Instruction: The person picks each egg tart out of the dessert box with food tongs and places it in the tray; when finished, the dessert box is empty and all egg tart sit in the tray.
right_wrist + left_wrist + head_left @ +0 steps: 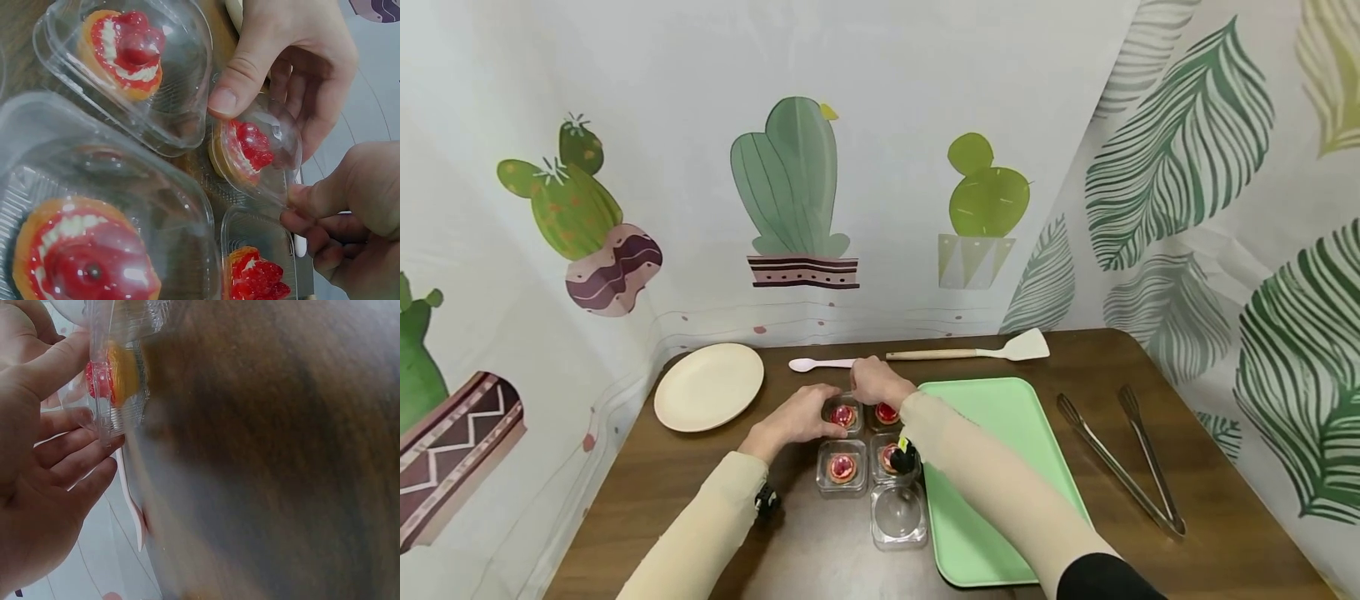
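Observation:
Red-topped tarts sit in small clear plastic containers grouped at the middle of the table. My left hand (796,418) holds the far-left container (219,169) by its sides, thumb on the near side and fingers round the far side. At a corner of that container's domed lid (284,134), my right hand (359,215) pinches the edge between thumb and fingers. Inside, a tart (252,147) with red fruit and white cream is visible. Beside it, below my right hand, stands the far-right container with another tart (256,275); no dome shows over it in the right wrist view.
Nearer me are two more tart containers (842,487) and a tartless clear domed piece (898,517). A green tray (992,500) adjoins them on the right, with metal tongs (1123,471) beyond. Behind lie a white spoon (805,364), a spatula (1026,345) and a cream plate (709,387).

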Motion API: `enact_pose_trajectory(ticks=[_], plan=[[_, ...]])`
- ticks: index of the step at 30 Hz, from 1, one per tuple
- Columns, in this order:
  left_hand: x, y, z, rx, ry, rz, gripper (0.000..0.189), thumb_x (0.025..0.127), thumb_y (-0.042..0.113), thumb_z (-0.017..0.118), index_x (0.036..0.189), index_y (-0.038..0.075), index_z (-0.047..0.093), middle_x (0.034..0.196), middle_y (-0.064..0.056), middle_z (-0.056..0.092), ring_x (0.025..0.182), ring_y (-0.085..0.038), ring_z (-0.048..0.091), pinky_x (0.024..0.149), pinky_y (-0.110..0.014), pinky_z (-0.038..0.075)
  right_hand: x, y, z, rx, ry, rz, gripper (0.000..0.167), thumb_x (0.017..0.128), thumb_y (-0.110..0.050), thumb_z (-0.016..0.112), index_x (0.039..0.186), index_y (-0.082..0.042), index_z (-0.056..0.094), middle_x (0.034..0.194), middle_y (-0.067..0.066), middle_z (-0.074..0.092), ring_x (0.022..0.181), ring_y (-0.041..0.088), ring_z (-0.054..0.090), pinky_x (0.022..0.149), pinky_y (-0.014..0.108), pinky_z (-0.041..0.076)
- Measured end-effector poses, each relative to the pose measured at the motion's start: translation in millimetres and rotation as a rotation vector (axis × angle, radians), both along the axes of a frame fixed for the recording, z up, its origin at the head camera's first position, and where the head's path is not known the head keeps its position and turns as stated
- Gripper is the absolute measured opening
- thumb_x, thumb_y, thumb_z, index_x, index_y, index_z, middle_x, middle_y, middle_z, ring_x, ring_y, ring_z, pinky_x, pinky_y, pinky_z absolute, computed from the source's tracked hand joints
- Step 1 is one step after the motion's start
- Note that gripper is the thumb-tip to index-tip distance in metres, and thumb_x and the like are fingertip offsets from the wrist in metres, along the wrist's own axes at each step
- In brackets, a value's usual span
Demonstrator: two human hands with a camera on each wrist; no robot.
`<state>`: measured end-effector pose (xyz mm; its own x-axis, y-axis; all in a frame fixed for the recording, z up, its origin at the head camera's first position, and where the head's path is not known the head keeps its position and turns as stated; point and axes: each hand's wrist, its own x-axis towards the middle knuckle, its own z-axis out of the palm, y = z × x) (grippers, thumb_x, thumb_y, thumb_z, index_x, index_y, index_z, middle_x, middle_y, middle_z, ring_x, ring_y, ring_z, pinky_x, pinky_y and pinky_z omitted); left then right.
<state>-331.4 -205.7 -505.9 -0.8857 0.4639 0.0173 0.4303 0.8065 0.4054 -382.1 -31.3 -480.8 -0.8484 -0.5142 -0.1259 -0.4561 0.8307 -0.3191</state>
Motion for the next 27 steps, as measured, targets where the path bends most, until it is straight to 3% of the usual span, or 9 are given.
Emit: enact_pose_trajectory(ticks=[6,17,27], plan=[[1.3,-2.3,0.2,-0.004,-0.005,-0.003,0.072,0.072,0.039,0.086,0.126,0.000,0.061,0.125,-0.013,0.064,0.118,-0.023,0.059,0.102,-0.039,0.048,1.1,-2,-3.0,-0.013,-0.022,0.000,0.010,0.090,-0.019,0.067,0.083,-0.013,0.072,0.082,-0.002,0.068,0.071,0.013,0.062,0.067,0.028,0.054],[0.1,0.1,-2.0,0.017,0.028,-0.023,0.075,0.072,0.037,0.086,0.129,-0.003,0.058,0.127,-0.016,0.063,0.120,-0.026,0.058,0.104,-0.039,0.047,-0.9,7,-3.6,-0.049,-0.040,0.004,0.011,0.091,-0.017,0.065,0.080,-0.014,0.069,0.077,-0.003,0.065,0.063,0.011,0.059,0.060,0.025,0.051],[-2.5,-1.4,0.1,0.009,0.056,-0.023,0.075,0.071,0.037,0.086,0.128,-0.002,0.058,0.128,-0.015,0.062,0.122,-0.027,0.057,0.106,-0.039,0.045,-7.2,8,-1.8,-0.044,0.010,0.046,0.010,0.089,-0.015,0.064,0.079,-0.015,0.066,0.078,-0.002,0.063,0.069,0.012,0.058,0.064,0.025,0.051]])
